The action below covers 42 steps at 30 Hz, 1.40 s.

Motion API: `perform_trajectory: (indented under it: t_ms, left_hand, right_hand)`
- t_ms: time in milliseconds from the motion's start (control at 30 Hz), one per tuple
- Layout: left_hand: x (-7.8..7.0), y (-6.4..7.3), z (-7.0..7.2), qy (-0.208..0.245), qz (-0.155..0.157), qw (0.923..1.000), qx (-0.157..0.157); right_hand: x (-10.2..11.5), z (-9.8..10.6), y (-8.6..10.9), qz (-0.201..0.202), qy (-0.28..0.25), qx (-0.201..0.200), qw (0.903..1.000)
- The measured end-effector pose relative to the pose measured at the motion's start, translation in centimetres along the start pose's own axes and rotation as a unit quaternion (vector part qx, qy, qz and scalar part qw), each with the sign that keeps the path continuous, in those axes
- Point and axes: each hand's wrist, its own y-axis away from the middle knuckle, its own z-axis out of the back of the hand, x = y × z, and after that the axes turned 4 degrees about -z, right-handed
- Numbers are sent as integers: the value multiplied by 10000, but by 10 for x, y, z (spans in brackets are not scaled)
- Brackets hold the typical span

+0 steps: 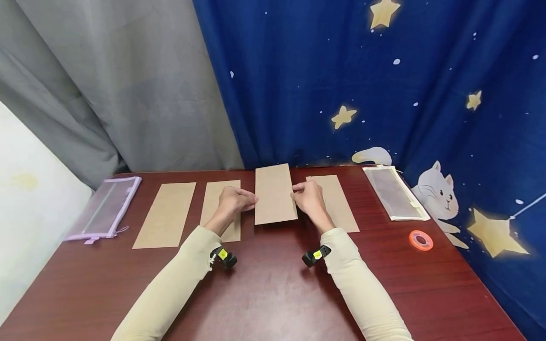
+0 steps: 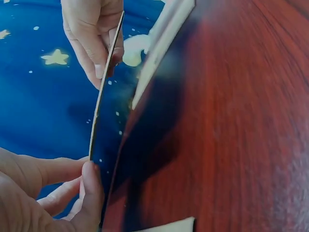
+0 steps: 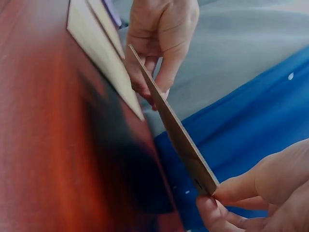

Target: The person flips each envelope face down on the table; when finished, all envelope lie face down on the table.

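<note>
The left hand pinches the left edge of a brown cardboard sheet between thumb and fingers, and the right hand pinches its right edge the same way. The sheet is raised above the far middle of the dark red wooden table, casting a shadow.

Flat on the table, a second cardboard sheet lies just left of the held one, partly covered by the left hand and wrist; a third lies beyond it to the left. A fourth lies to the right, its left side partly behind the right hand and wrist.

Farther out, a purple-trimmed mesh pouch sits at far left and a white-trimmed mesh pouch at far right, an orange ring nearer than it. Grey and star-printed blue curtains hang behind.
</note>
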Motion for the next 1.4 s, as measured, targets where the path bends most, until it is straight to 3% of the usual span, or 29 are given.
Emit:
perform_trajectory:
  t_ms: [233,400,533,767,900,1033,1233,1400]
  left_hand:
    - [9,-1,-3,-942,-83,9954,121]
    - [10,1,-5,-1917,-496,9802,93]
    - [11,3,-8,-2371,-700,9690,15]
    - [12,5,-13,-2841,-1107,9524,-53]
    - [14,6,-15,-3067,-1190,9443,-133]
    - [15,7,-16,-3198,-1233,9393,-161]
    - [14,7,-16,-3490,-1433,9259,-200]
    - [11,8,-16,-3526,-1408,9249,-188]
  right_hand:
    - [-17,-13,-2,-142,74,245,9996]
    - [-24,-17,-3,-248,206,294,9990]
    - [-25,-21,-1,-220,394,378,9983]
    - [-24,-24,1,-338,546,415,9971]
    - [-24,-26,2,-409,535,470,9966]
    - [-26,-28,2,-188,591,379,9974]
    - [-25,-31,3,49,654,311,9974]
    - [-20,-21,5,-98,659,219,9975]
